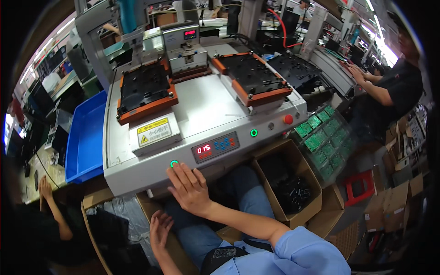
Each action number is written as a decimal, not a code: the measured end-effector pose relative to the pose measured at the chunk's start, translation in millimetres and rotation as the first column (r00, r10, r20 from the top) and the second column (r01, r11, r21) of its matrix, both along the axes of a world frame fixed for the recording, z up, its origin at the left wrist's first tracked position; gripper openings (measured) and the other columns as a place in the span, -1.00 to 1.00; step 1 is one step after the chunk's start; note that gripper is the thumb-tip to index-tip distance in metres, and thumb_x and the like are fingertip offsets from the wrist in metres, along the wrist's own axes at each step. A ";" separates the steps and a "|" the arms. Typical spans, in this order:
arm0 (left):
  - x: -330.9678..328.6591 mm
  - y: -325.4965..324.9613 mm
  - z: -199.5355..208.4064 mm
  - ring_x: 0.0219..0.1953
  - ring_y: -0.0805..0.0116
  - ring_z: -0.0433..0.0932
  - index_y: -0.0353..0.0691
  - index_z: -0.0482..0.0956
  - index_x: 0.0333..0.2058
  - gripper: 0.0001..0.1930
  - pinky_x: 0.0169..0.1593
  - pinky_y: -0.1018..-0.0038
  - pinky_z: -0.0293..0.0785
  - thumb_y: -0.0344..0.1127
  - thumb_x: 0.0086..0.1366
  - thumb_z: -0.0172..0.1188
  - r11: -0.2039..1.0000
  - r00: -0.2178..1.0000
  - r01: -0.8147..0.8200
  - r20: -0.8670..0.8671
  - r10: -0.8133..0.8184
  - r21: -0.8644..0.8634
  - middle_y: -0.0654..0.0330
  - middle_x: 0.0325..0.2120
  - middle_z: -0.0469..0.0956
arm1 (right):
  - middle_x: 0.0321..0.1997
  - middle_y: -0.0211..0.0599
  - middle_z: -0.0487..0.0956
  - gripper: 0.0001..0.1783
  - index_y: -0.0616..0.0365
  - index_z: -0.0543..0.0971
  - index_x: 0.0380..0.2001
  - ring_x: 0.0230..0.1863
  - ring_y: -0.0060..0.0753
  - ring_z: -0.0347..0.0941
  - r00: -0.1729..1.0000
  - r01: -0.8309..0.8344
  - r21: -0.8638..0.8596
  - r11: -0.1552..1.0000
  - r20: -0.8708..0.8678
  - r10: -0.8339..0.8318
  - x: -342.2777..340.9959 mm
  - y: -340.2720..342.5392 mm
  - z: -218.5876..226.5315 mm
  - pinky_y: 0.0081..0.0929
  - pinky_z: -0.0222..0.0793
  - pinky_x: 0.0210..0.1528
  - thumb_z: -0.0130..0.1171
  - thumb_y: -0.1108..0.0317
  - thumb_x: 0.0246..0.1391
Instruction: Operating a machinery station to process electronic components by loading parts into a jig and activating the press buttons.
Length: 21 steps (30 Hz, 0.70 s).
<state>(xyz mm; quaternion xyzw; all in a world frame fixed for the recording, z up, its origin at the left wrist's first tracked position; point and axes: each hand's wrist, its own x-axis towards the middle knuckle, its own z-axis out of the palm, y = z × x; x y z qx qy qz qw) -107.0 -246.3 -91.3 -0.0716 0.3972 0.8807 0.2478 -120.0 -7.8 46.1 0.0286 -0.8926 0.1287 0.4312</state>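
Note:
My right hand (189, 189) reaches across to the left along the front of a white machine (197, 110). Its fingers are extended, with the tips at a green-lit ring button (174, 163); I cannot tell if they press it. Lower down, my left hand (160, 228) is raised near an open carton, holding nothing, fingers loosely bent and apart. Between the two green buttons sits a control panel (215, 146) with a red digital display. Two orange-framed fixtures with black plates, the left fixture (144, 89) and the right fixture (252, 75), rest on the machine top.
A blue tray (87, 137) stands at the left. A red stop button (288, 119) and second green button (254, 133) are on the front. Cartons flank my legs, one with black parts (293, 195). Green circuit boards (323, 137) lie at right. Other people work both sides.

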 end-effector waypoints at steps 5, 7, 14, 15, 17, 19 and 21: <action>-0.8 5.1 3.4 -0.03 0.03 0.46 -0.13 0.30 0.11 -0.56 0.07 0.08 0.41 -0.18 0.31 0.10 1.000 1.000 -0.012 -0.005 0.012 0.007 0.07 -0.08 0.46 | 0.10 -0.15 0.46 -0.59 0.15 0.48 0.03 0.20 -0.08 0.29 0.977 -0.167 -0.003 0.986 -0.136 0.165 31.3 96.1 81.3 -0.13 0.10 0.21 0.10 0.37 0.07; 2.5 1.2 6.9 -0.03 0.03 0.47 -0.13 0.30 0.12 -0.56 0.07 0.08 0.41 -0.18 0.31 0.10 0.999 0.999 -0.034 -0.007 0.034 0.002 0.07 -0.08 0.46 | 0.05 -0.07 0.47 -0.68 0.23 0.47 -0.03 0.14 -0.01 0.31 0.936 0.025 -0.035 0.999 -0.350 -0.036 20.0 158.3 124.3 -0.13 0.11 0.20 0.01 0.43 0.14; -0.1 1.5 0.2 -0.03 0.04 0.46 -0.09 0.30 0.13 -0.54 0.07 0.09 0.41 -0.14 0.30 0.12 0.999 0.999 -0.006 -0.041 0.004 -0.054 0.12 -0.08 0.45 | -0.17 0.05 0.57 -0.59 0.18 0.51 -0.06 -0.06 0.09 0.46 0.930 0.366 -0.539 0.759 0.194 -0.311 -7.4 304.1 141.7 -0.22 0.34 -0.04 -0.11 0.10 0.27; -0.3 0.5 -2.0 -0.01 0.04 0.45 -0.05 0.31 0.14 -0.54 0.08 0.09 0.40 -0.11 0.31 0.11 0.996 0.998 0.010 -0.067 -0.015 -0.083 0.15 -0.07 0.45 | -0.22 0.06 0.57 -0.60 0.16 0.52 -0.09 -0.10 0.11 0.47 0.910 0.414 -0.437 0.798 0.199 -0.363 -10.4 307.3 138.9 -0.18 0.36 -0.08 -0.11 0.10 0.27; -2.3 -0.5 -4.3 -0.01 0.04 0.45 -0.04 0.31 0.14 -0.54 0.08 0.09 0.41 -0.11 0.31 0.11 0.997 0.998 0.008 -0.064 -0.013 -0.079 0.15 -0.08 0.45 | -0.27 0.07 0.57 -0.62 0.14 0.54 -0.13 -0.14 0.14 0.48 0.891 0.454 -0.334 0.826 0.196 -0.410 -13.5 315.4 139.5 -0.15 0.38 -0.12 -0.12 0.10 0.26; -1.2 -4.0 -3.5 -0.01 0.04 0.45 -0.04 0.31 0.14 -0.54 0.07 0.08 0.41 -0.12 0.31 0.11 0.997 0.998 0.001 -0.061 -0.006 -0.080 0.15 -0.09 0.45 | -0.26 0.08 0.55 -0.62 0.15 0.56 -0.19 -0.17 0.20 0.45 0.845 0.495 -0.227 0.839 0.349 -0.405 -22.1 326.0 149.5 -0.10 0.38 -0.15 -0.09 0.10 0.22; -0.6 -2.4 -1.3 -0.01 0.04 0.45 -0.04 0.31 0.14 -0.54 0.06 0.08 0.42 -0.12 0.31 0.11 0.996 0.999 -0.003 -0.045 -0.001 -0.093 0.15 -0.09 0.45 | -0.27 0.06 0.56 -0.63 0.16 0.56 -0.23 -0.17 0.19 0.45 0.830 0.501 -0.165 0.850 0.370 -0.417 -31.1 328.6 167.6 -0.10 0.38 -0.14 -0.07 0.10 0.19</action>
